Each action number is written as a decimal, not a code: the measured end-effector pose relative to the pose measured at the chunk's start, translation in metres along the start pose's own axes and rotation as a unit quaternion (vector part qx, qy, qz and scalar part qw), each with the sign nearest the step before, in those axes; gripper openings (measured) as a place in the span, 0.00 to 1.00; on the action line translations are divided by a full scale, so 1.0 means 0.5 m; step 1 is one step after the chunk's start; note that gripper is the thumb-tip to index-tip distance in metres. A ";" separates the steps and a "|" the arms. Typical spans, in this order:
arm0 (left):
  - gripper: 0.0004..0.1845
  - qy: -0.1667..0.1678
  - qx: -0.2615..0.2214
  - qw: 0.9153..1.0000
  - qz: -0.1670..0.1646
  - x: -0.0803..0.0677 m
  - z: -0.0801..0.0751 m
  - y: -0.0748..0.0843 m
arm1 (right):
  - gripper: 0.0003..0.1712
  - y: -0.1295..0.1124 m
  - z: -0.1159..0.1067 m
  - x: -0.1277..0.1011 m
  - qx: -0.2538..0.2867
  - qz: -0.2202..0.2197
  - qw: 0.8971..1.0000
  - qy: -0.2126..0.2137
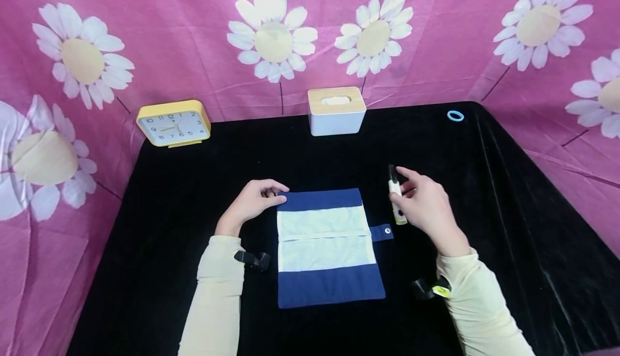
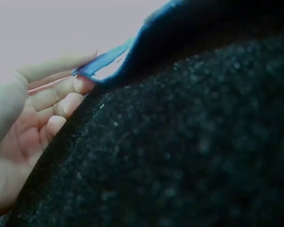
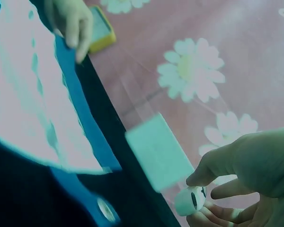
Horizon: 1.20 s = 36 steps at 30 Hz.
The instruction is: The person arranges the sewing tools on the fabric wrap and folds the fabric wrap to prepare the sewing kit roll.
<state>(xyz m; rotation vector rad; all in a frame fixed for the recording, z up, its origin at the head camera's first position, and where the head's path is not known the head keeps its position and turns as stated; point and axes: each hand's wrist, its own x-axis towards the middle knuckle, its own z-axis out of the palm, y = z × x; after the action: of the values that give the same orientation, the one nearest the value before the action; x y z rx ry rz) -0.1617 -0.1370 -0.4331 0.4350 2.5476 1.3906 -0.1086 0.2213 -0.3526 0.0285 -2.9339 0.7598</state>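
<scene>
Head view is showing both my forearms reaching forward over the black table cloth (image 1: 508, 194), sleeves cream, palms turned down. My left hand (image 1: 252, 203) is lying at the upper left corner of the blue and white pouch (image 1: 326, 246), and the fingertips (image 2: 78, 85) are pinching that corner's blue edge, with the thumb on top and the curled fingers underneath, as the left wrist view is showing close up. My right hand (image 1: 426, 205) is hovering just right of the pouch, wrist bent slightly inward, and its fingers are wrapping round a small white tube (image 1: 396, 197) with a dark cap. The tube is standing nearly upright in my grip, its long axis running away from me, dark cap end pointing toward the far side of the table and the yellowish end toward me. The right wrist view is looking at one round end of the tube (image 3: 191, 201), clamped between my thumb and forefinger. The pouch is lying flat and open in the middle of the cloth, its long axis running toward and away from me, and its snap tab (image 1: 382, 232) is sticking out to the right, toward the tube. Farther back, a yellow clock (image 1: 173, 123), a white tissue box (image 1: 336, 111) and a blue ring (image 1: 455, 116) are sitting near the pink flowered backdrop (image 1: 194, 33).
</scene>
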 end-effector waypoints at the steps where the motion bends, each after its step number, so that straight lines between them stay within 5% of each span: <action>1: 0.10 0.002 -0.001 1.000 -0.002 0.000 0.000 0.000 | 0.32 -0.008 0.009 0.004 0.000 0.001 1.000 -0.008; 15: 0.09 0.006 -0.009 1.000 0.000 0.001 0.004 0.003 | 0.36 -0.056 0.099 0.021 -0.006 -0.002 0.998 -0.069; 36: 0.08 0.021 -0.018 1.000 -0.005 -0.002 0.000 0.005 | 0.40 -0.056 0.117 0.017 -0.031 0.013 0.994 -0.102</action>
<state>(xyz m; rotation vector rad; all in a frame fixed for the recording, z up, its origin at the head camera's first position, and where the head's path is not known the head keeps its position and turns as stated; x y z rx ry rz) -0.1606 -0.1360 -0.4308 0.3909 2.5490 1.4549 -0.1219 0.1685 -0.3891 0.0664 -3.1559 0.7068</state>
